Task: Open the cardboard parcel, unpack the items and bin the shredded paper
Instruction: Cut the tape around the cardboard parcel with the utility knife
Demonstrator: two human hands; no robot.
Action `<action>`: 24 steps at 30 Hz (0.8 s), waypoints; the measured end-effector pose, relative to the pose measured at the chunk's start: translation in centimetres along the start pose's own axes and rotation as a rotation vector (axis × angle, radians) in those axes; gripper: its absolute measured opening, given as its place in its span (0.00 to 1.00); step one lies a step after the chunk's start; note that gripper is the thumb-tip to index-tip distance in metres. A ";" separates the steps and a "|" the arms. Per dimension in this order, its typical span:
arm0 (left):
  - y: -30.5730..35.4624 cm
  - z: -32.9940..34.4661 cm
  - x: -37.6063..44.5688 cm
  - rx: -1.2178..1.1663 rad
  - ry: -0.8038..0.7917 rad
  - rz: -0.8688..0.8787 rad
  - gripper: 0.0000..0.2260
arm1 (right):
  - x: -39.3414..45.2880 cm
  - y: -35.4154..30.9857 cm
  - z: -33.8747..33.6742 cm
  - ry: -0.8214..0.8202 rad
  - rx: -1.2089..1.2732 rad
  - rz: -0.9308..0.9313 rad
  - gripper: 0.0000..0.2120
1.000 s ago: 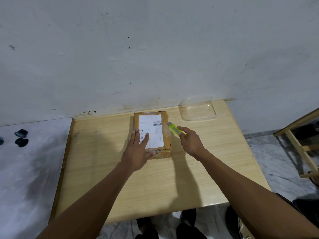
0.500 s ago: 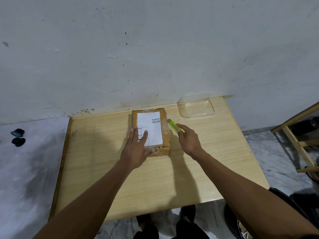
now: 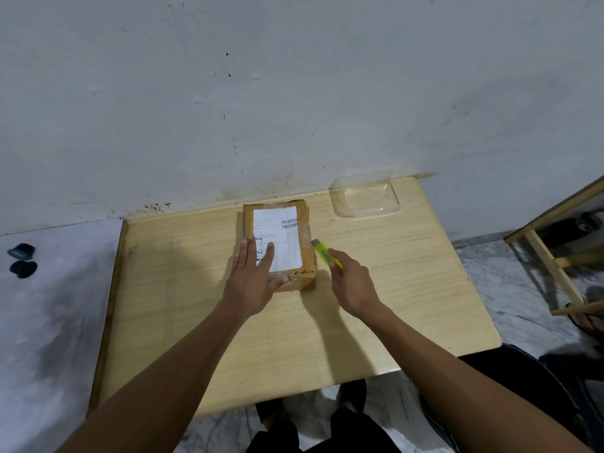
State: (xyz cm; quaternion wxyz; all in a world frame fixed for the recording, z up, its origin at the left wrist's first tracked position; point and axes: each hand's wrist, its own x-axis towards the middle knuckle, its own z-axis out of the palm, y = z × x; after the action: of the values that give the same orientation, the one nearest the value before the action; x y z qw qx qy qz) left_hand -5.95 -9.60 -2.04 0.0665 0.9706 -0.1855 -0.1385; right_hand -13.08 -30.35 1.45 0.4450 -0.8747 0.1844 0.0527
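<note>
At mid-frame on the bench (image 3: 196, 322), the left hand (image 3: 251, 282) presses flat on the sealed cardboard parcel (image 3: 277, 243); the right hand (image 3: 351, 282), grip curled round a yellow box cutter (image 3: 325, 253), brings its tip to the parcel's right edge. Opening has barely begun, I'd say; next, the blade must slit the tape shallowly.

Taped cardboard parcel (image 3: 277, 243), pale wood-grain table (image 3: 392, 289), clear plastic tray (image 3: 366, 197)

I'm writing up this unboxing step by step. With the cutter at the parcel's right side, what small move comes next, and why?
Probably draw the yellow cutter along the parcel's taped right edge. The parcel is still sealed, the left hand presses flat on its label to steady it, and the right hand grips the cutter with its tip at that edge.
</note>
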 end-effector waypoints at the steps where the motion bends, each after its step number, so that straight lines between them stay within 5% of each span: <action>1: 0.0 0.0 0.0 -0.006 0.002 0.002 0.38 | -0.2 0.1 -0.1 -0.004 -0.002 0.004 0.18; 17: 0.0 -0.4 -0.3 -0.048 0.001 0.013 0.38 | -0.2 0.0 -3.9 -0.070 0.026 0.078 0.17; 24: 5.0 0.2 -0.6 -0.196 0.043 -0.188 0.36 | -2.6 0.3 -2.3 -0.004 0.050 -0.005 0.15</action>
State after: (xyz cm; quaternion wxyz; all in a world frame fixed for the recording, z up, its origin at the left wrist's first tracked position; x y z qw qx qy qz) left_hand -8.24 -14.00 -1.19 0.1517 0.9753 -0.0777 -0.1407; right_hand -15.73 -31.64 3.21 0.4671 -0.8638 0.1826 0.0485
